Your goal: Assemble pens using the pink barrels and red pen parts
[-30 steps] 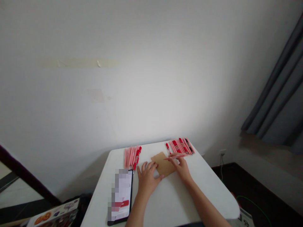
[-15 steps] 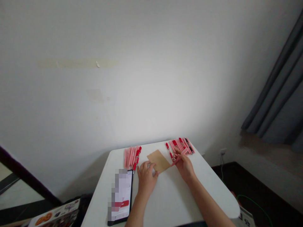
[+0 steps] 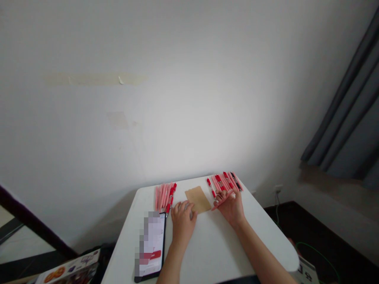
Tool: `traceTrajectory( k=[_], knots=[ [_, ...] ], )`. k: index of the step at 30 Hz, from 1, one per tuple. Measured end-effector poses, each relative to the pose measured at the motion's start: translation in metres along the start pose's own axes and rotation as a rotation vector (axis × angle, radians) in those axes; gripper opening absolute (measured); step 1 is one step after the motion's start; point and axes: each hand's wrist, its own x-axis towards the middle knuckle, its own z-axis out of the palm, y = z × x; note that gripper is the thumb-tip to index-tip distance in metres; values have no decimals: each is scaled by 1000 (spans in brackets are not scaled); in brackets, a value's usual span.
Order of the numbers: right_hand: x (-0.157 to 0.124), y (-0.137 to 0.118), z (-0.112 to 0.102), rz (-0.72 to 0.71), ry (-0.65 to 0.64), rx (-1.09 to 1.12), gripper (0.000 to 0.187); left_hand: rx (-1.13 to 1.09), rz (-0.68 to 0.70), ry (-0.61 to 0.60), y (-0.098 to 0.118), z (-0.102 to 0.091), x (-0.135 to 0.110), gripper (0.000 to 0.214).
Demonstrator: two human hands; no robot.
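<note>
My right hand (image 3: 232,207) is closed round a pink pen (image 3: 222,200), held just in front of a row of pink and red pens (image 3: 225,182) at the table's far right. My left hand (image 3: 182,219) lies on the white table (image 3: 213,248) with its fingertips at the near left corner of a brown card (image 3: 197,199), fingers slightly curled and holding nothing. A second row of pink and red pens (image 3: 164,196) lies to the left of the card.
A phone (image 3: 151,246) with a lit screen lies on the table's left side, next to my left forearm. A white wall stands behind the table. Grey curtains (image 3: 346,118) hang at the right. A printed box (image 3: 69,270) sits on the floor at the lower left.
The brown card has slid away from me and turned a little. My right hand has drawn the pen off the card and tilted it upward, closer to the right row of pens.
</note>
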Motion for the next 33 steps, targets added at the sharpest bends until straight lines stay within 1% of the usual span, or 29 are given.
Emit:
traceTrajectory(
  k=[4,7,9,13,18,21,23,24,26,29,33],
  knots=[
    [2,1,4,75,39,208,61,23,12,3,-1,0,0,32],
    [4,5,5,81,57,273,55,46,22,25,-2,1,1,32],
    [4,9,5,73,55,257,49,51,36,42,-4,3,2,33],
    [3,12,2,33,42,147,35,25,58,65,-8,6,5,33],
    [0,11,4,41,39,105,29,-9,67,76,-11,8,6,32],
    [-1,12,5,36,39,1,37,-56,64,123,-12,11,6,28],
    [-1,14,5,10,31,-124,45,-115,65,150,-12,13,7,27],
    [-1,15,5,-14,25,-191,46,-149,66,158,-12,13,7,27],
    [-2,16,6,-84,5,-331,41,-210,69,164,-11,12,8,29],
    [-4,18,7,-179,-77,-509,30,-261,67,162,-9,7,9,34],
    [-7,16,10,-239,-195,-627,25,-281,64,175,-7,0,10,38]
  ],
)
